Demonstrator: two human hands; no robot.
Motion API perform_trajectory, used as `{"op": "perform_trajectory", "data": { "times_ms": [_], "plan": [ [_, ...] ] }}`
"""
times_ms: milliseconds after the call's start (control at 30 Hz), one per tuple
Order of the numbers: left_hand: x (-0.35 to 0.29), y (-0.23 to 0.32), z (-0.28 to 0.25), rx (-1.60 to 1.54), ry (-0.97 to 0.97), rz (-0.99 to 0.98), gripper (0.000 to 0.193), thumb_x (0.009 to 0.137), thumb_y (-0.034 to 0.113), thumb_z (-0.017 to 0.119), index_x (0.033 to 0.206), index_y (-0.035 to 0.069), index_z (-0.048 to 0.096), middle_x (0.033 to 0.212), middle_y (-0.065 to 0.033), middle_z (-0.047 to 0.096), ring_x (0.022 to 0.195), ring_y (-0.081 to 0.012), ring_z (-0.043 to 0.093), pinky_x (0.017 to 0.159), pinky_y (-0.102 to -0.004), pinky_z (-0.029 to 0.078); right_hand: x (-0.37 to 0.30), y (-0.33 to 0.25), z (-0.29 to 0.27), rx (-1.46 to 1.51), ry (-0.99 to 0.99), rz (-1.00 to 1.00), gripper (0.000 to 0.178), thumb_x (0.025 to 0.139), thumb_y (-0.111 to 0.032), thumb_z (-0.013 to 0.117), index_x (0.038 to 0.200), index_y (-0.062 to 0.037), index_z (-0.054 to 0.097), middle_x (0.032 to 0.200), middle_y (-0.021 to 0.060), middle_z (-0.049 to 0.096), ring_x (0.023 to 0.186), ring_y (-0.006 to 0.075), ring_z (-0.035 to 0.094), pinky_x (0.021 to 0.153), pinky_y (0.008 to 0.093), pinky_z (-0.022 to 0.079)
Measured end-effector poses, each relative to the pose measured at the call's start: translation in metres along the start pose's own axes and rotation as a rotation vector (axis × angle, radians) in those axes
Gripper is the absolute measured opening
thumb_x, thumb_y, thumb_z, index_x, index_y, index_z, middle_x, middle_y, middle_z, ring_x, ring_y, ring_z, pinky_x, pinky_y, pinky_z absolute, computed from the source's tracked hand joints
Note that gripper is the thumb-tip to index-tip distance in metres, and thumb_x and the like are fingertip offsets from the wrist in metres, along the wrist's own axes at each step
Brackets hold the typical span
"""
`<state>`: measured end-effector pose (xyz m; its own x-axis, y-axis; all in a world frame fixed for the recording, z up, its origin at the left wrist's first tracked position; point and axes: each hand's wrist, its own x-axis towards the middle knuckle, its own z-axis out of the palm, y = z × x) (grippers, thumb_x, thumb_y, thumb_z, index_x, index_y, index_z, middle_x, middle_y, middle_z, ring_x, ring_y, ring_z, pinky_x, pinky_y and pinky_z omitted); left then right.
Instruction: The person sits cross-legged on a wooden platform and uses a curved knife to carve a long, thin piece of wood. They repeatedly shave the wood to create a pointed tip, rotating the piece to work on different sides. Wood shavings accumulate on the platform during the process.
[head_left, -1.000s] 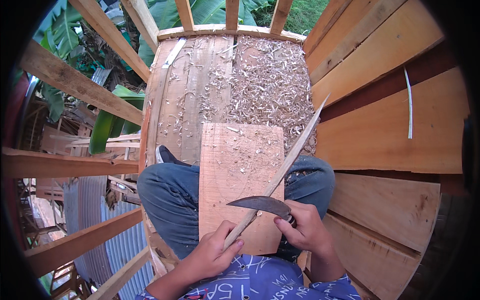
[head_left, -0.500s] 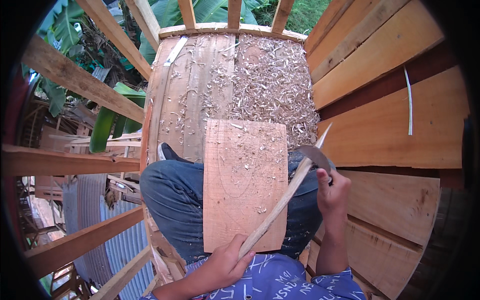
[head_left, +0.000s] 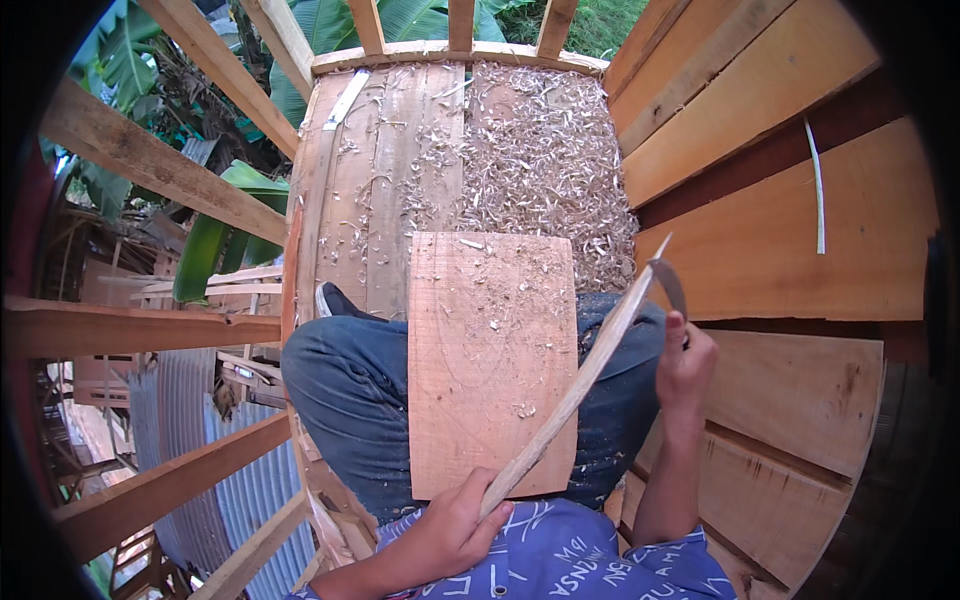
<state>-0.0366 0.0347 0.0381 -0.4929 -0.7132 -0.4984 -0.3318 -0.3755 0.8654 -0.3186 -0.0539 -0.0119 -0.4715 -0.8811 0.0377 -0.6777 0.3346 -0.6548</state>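
My left hand (head_left: pixel 462 518) is closed round the near end of a wooden stick (head_left: pixel 570 400), low by my shirt. The stick slants up and to the right across a flat board (head_left: pixel 490 380) on my lap, tapering to a pale sharp point. In my right hand (head_left: pixel 687 362), closed with the thumb up, is a knife with a curved dark blade (head_left: pixel 668 285). Its blade lies at the stick's pointed end; whether the edge touches the wood I cannot tell. The knife's handle is mostly hidden in the fist. Small chips lie scattered on the board.
Curled shavings (head_left: pixel 550 150) cover much of the plank floor (head_left: pixel 395 230) ahead. A pale strip (head_left: pixel 346 100) lies at the far left of it. Wooden railing slats (head_left: pixel 170 175) stand at left and front; a plank wall (head_left: pixel 790 240) rises close on my right.
My right hand has moved slightly right and upward, carrying the knife blade from the side of the stick out toward its tip. The left hand keeps its hold on the stick's near end.
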Motion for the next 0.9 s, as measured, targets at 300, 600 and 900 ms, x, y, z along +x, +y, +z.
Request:
{"op": "perform_trajectory", "data": {
  "times_ms": [300, 600, 900],
  "plan": [
    [0.003, 0.008, 0.002, 0.026, 0.067, -0.027, 0.029, 0.09, 0.014, 0.055, 0.111, -0.003, 0.044, 0.075, -0.0236, 0.059, 0.07, -0.04, 0.062, 0.062, -0.0431, 0.047, -0.04, -0.026, -0.012, -0.014, -0.321, -0.309, 0.06, 0.082, -0.057, 0.06, 0.062, -0.0005, 0.052, 0.052, 0.0169, 0.049, 0.051, 0.0371, 0.054, 0.048, 0.0405, 0.041],
    [0.0, 0.006, -0.004, 0.296, 0.181, -0.018, 0.037, 0.09, 0.024, 0.054, 0.114, -0.004, 0.044, 0.082, -0.0278, 0.059, 0.076, -0.0467, 0.06, 0.066, -0.0492, 0.048, -0.073, -0.037, -0.012, -0.03, -0.484, -0.447, 0.053, 0.078, -0.053, 0.065, 0.059, -0.0058, 0.053, 0.052, 0.0118, 0.051, 0.048, 0.0317, 0.056, 0.045, 0.0379, 0.043],
    [-0.013, -0.003, 0.008, 0.328, 0.117, 0.044, 0.041, 0.091, 0.024, 0.052, 0.117, -0.006, 0.04, 0.08, -0.0283, 0.058, 0.071, -0.047, 0.059, 0.064, -0.0493, 0.048, -0.021, 0.006, -0.011, -0.066, -0.045, -0.106, 0.068, 0.083, -0.062, 0.056, 0.06, 0.0016, 0.048, 0.05, 0.0153, 0.045, 0.044, 0.0301, 0.045, 0.045, 0.037, 0.036]
  ]
}}
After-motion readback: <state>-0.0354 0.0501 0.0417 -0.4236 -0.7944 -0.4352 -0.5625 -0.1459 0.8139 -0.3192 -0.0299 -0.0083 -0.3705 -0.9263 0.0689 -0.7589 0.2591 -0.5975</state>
